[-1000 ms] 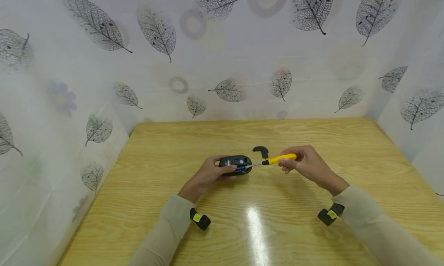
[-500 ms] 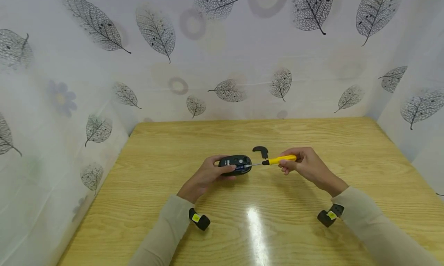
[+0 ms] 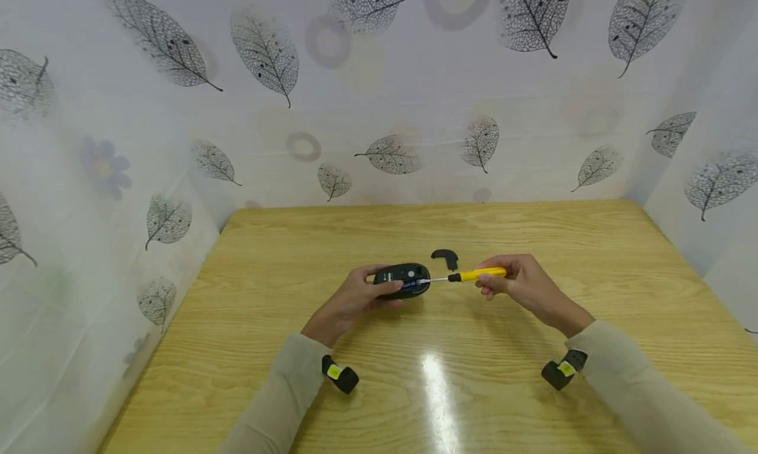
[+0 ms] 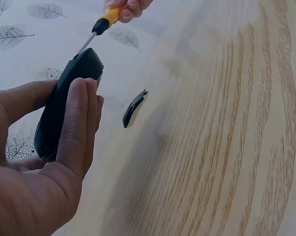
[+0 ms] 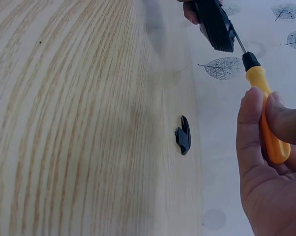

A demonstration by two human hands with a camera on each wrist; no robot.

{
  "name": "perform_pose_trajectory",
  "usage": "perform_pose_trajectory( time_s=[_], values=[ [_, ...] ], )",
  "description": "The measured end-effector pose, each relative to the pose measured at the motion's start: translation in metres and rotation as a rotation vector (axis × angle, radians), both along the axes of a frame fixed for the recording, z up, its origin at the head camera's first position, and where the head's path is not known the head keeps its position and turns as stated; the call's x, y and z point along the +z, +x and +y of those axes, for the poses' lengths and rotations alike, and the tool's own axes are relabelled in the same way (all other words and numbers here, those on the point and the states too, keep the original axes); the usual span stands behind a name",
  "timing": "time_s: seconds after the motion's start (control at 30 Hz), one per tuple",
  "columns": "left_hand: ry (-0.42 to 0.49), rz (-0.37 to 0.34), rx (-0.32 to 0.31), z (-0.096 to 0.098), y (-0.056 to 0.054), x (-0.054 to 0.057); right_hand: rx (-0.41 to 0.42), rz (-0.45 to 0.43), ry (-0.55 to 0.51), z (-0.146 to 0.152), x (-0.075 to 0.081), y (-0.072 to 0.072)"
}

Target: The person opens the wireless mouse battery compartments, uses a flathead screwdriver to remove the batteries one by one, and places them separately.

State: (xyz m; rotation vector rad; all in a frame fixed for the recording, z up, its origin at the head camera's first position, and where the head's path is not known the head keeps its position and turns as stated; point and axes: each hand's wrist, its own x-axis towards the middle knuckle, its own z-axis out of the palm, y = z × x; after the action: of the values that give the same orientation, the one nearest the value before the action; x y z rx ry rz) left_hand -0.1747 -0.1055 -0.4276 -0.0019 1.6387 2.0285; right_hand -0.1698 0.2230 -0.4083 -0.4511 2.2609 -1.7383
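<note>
A black computer mouse (image 3: 403, 270) is held underside up by my left hand (image 3: 351, 301), thumb across its underside and fingers along its far side. The battery bay is uncovered, and a dark blue battery (image 3: 410, 285) shows in it beside the thumb. My right hand (image 3: 526, 286) grips the yellow handle of a screwdriver (image 3: 481, 274) between thumb and fingers. Its metal shaft points left, with the tip at the bay's right end. In the right wrist view, the screwdriver (image 5: 267, 118) reaches the mouse (image 5: 214, 24) from below; the bay's inside is hidden there.
A curved black battery cover (image 3: 445, 256) lies on the wooden table (image 3: 308, 243), just behind the screwdriver shaft. Leaf-printed cloth (image 3: 379, 99) hangs behind the table and along both sides. Each wrist wears a small black camera (image 3: 342, 375).
My right hand has sunk slightly, bringing the screwdriver's handle lower and its shaft closer to level. The left hand and mouse have hardly moved; the cover stays in place.
</note>
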Motion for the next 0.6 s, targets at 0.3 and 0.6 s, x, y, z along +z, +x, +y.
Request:
perform_pose_trajectory(
  time_s=[0.3, 0.6],
  values=[
    [-0.002, -0.005, 0.006, 0.002, 0.0, 0.002, 0.013, -0.018, -0.009, 0.002, -0.003, 0.0],
    [-0.019, 0.009, 0.02, 0.001, 0.0, 0.004, 0.005, 0.145, 0.236, 0.004, 0.011, 0.001]
  ],
)
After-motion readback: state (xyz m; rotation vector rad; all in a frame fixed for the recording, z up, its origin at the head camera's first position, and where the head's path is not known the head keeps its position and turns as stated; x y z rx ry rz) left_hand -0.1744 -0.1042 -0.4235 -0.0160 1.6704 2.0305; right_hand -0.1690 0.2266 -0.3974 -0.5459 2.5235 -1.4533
